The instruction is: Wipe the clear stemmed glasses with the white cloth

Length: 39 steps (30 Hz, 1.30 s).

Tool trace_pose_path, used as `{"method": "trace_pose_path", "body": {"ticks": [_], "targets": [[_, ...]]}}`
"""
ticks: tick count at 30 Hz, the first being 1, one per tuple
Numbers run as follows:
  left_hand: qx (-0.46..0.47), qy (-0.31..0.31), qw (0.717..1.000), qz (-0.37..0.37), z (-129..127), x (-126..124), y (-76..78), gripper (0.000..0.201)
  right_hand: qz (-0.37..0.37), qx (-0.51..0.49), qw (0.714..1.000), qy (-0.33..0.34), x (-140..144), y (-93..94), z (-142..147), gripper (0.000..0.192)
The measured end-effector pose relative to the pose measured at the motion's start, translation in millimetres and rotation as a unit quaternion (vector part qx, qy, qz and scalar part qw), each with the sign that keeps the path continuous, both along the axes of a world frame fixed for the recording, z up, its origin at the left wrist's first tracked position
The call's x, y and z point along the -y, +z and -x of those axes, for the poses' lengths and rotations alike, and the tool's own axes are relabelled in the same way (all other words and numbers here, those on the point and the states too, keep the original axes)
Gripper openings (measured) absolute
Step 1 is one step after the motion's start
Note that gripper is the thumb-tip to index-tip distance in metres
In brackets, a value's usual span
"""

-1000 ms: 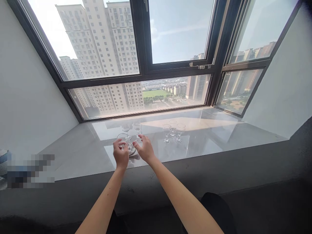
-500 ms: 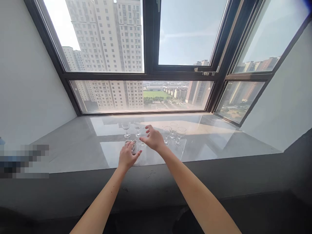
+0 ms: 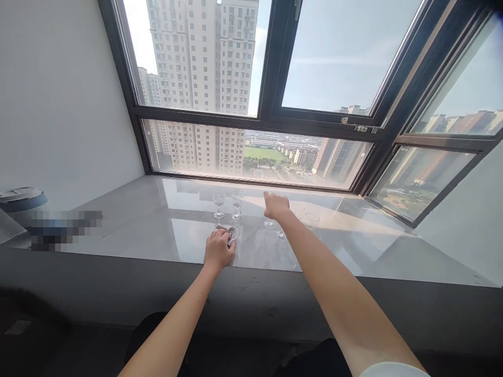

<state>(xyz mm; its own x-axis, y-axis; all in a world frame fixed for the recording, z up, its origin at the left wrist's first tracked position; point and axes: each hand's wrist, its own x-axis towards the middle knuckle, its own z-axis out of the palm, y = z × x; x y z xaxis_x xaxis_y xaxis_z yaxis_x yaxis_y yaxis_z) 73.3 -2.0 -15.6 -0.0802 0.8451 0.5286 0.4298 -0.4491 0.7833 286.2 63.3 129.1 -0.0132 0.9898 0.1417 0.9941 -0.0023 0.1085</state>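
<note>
My left hand (image 3: 218, 250) rests with curled fingers on a small white cloth (image 3: 231, 230) lying on the glossy grey window sill (image 3: 157, 225). Just beyond it stand two empty stemmed glasses (image 3: 219, 204), side by side. My right hand (image 3: 277, 206) reaches further right and closes over the bowl of a wine glass (image 3: 269, 224). Only that glass's stem and foot show below the hand, and the foot stands on the sill. Two more clear glasses stand close by, one (image 3: 280, 235) nearer me and one (image 3: 312, 216) to the right.
A dark-framed window (image 3: 271, 120) runs along the back of the sill, with white walls at both ends. A dark ledge (image 3: 118, 293) fronts the sill. A round grey-lidded object (image 3: 19, 199) sits at the far left.
My left hand has let go of a glass and come down on the cloth. My right hand has moved right, from the left glasses to the right group. The view has swung left.
</note>
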Motion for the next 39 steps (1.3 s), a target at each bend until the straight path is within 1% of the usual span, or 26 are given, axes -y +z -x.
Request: {"method": "trace_pose_path", "body": {"ticks": [4, 8, 11, 13, 15, 17, 18, 19, 20, 21, 23, 25, 26, 28, 30, 31, 33, 36, 39], "targets": [[0.015, 0.005, 1.0, 0.006, 0.7, 0.2, -1.5, 0.018, 0.024, 0.018, 0.999, -0.013, -6.1, -9.6, 0.0, 0.061], [-0.077, 0.027, 0.996, -0.035, 1.1, -1.3, -5.3, 0.014, 0.033, 0.024, 0.999, -0.023, -9.5, -15.9, -4.3, 0.06], [-0.106, 0.034, 0.992, -0.062, 1.4, -2.8, -7.7, 0.012, 0.031, 0.022, 0.999, -0.021, -10.9, -15.5, -7.7, 0.059], [-0.109, 0.032, 0.992, -0.058, 1.6, -3.1, -7.7, 0.012, 0.021, 0.018, 1.0, -0.014, -9.8, -13.3, -6.6, 0.059], [-0.109, 0.028, 0.993, -0.04, 1.5, -2.2, -5.8, 0.01, 0.001, 0.017, 1.0, 0.001, -5.7, -12.7, -0.4, 0.057], [-0.089, 0.022, 0.996, -0.021, 1.6, -0.1, -2.0, 0.011, -0.04, -0.001, 0.999, 0.037, 2.4, -18.1, 12.0, 0.049], [-0.068, 0.015, 0.997, -0.014, 1.9, 1.4, 0.3, 0.016, -0.061, -0.021, 0.996, 0.063, 8.0, -24.5, 20.3, 0.044], [-0.046, 0.003, 0.999, -0.007, 2.4, 2.9, 2.8, 0.024, -0.093, -0.069, 0.988, 0.1, 14.5, -33.4, 29.7, 0.04], [-0.026, -0.018, 1.0, 0.001, 3.3, 4.5, 5.0, 0.033, -0.108, -0.129, 0.976, 0.135, 21.7, -44.9, 39.6, 0.037], [-0.008, -0.044, 0.999, 0.006, 4.5, 5.8, 6.8, 0.042, -0.105, -0.188, 0.964, 0.158, 29.3, -58.1, 49.5, 0.037], [0.016, -0.093, 0.996, 0.001, 7.9, 7.3, 8.2, 0.058, -0.067, -0.279, 0.94, 0.184, 44.3, -86.0, 67.3, 0.039], [0.03, -0.107, 0.994, -0.018, 12.2, 6.3, 6.3, 0.065, -0.053, -0.329, 0.923, 0.192, 56.8, -109.2, 79.2, 0.039], [0.039, -0.098, 0.994, -0.026, 14.4, 4.7, 4.4, 0.065, -0.053, -0.339, 0.919, 0.195, 61.6, -117.2, 82.3, 0.039], [0.064, -0.054, 0.996, -0.029, 18.2, -0.7, 0.7, 0.058, -0.053, -0.338, 0.919, 0.196, 68.3, -125.6, 82.6, 0.043], [0.087, 0.014, 0.996, -0.012, 21.2, -9.4, -0.4, 0.047, -0.048, -0.319, 0.928, 0.185, 72.3, -127.1, 77.0, 0.045], [0.088, 0.048, 0.995, 0.003, 22.4, -15.1, 0.9, 0.042, -0.046, -0.309, 0.934, 0.175, 74.1, -126.9, 72.8, 0.044], [0.066, 0.099, 0.992, 0.042, 24.2, -29.5, 7.9, 0.038, -0.049, -0.296, 0.942, 0.149, 78.2, -127.6, 63.9, 0.04], [0.023, 0.131, 0.985, 0.109, 25.7, -58.5, 26.5, 0.049, -0.072, -0.293, 0.948, 0.105, 87.5, -133.7, 53.8, 0.039], [0.04, 0.13, 0.973, 0.184, 25.9, -92.0, 45.8, 0.074, -0.106, -0.289, 0.95, 0.057, 97.2, -141.5, 50.8, 0.04]]}}
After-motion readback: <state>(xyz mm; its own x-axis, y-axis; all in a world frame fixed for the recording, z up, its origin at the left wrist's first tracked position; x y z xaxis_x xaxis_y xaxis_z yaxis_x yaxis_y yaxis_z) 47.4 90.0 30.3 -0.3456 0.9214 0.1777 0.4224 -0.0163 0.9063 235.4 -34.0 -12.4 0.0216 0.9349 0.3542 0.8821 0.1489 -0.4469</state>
